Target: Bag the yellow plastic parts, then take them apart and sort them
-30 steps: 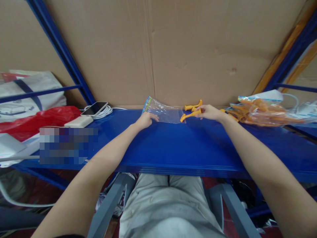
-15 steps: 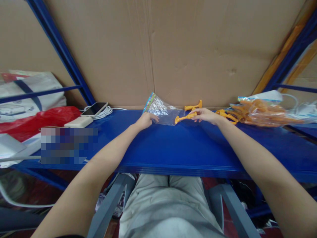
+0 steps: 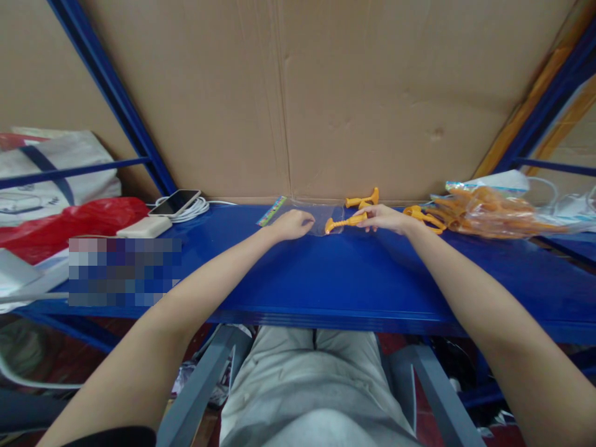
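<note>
- A tall brown cardboard sheet (image 3: pixel 363 93) stood upright in front of you, behind the tabletop, creased down the middle.
- A blue metal table (image 3: pixel 335 273) ran across your view, its near edge above your lap.
- Your light grey trousers (image 3: pixel 316 391) showed below, between grey chair armrests (image 3: pixel 205 379).
- To your far right, a clear plastic bag full of orange plastic pieces (image 3: pixel 493 211) lay on the table, with loose orange pieces (image 3: pixel 423 217) at its left side.
- To your far left, a pale fabric bag (image 3: pixel 90 162) with a dark stripe stood behind a crumpled red plastic bag (image 3: pixel 84 220).
- A flat, clear bag with a colourful header strip (image 3: pixel 271 211) lay mid-table, close to the cardboard.
- Your left hand (image 3: pixel 295 225) was over that flat bag, fingers curled; whether they pinched the film, you could not tell.
- Your right hand (image 3: pixel 382 218) was clamped on one end of an orange hammer-shaped piece (image 3: pixel 343 222), whose head pointed left, over the flat bag's right end.
- A smartphone (image 3: pixel 176 203) rested on a coiled white cable (image 3: pixel 198 208), left of the flat bag.
- A second orange hammer-shaped piece (image 3: pixel 363 200) lay just behind the held one.
</note>
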`<state>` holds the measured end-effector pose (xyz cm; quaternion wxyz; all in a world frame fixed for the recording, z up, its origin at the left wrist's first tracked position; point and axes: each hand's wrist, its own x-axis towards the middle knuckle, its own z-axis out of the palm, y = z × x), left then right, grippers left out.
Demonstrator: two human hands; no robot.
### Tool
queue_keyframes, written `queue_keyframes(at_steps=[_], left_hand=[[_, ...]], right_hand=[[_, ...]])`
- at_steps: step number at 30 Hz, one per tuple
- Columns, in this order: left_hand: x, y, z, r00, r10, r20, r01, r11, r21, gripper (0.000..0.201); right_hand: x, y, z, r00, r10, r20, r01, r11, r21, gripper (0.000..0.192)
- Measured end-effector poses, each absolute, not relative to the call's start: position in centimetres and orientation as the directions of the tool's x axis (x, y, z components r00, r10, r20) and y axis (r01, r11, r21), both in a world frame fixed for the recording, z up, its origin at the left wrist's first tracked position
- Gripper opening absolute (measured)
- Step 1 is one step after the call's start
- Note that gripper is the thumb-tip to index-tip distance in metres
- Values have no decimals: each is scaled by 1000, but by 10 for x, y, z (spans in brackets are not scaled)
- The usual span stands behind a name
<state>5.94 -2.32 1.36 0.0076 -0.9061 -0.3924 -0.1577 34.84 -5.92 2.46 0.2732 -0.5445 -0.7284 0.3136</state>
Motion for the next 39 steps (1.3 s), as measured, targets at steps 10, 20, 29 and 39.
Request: queue_keyframes(at_steps=[10,20,29,39], left_hand=[[135,-35,41,472,870,143,881,-462,-97,39],[145,-25,46,485,871,77,873,-478,-93,37],[161,-38,60,559,786,264,799,-596,85,27],[172,-36,53,586,726,359,716,-672,190,21]], right_hand=[[346,-63,28,-233,972,28,690,185,-700,35],[342,-62,28,-207,976,65,627,183,-757,31],[330,-56,25,-209,961,179,572,269,-775,25],[335,-48,11,-304,940,157,628,322,-709,18]])
